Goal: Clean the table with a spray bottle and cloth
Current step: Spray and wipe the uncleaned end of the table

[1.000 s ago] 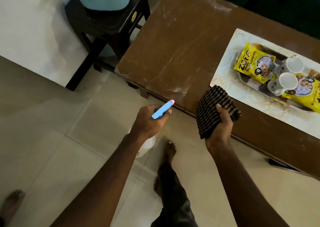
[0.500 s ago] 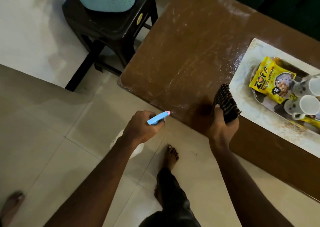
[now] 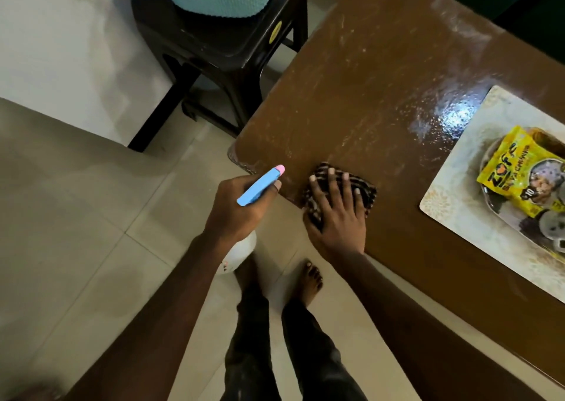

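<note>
right hand [image 3: 336, 214] flat on cloth [image 3: 365, 186] (table [image 3: 367, 94] edge) | left hand [image 3: 241, 208] grips spray bottle [image 3: 260, 185]

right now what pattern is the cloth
The cloth is dark with pale stripes; head view.

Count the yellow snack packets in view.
1: the yellow snack packet lies in the dish on the placemat at the right; the frame edge cuts the dish off, so others may be hidden.
</note>
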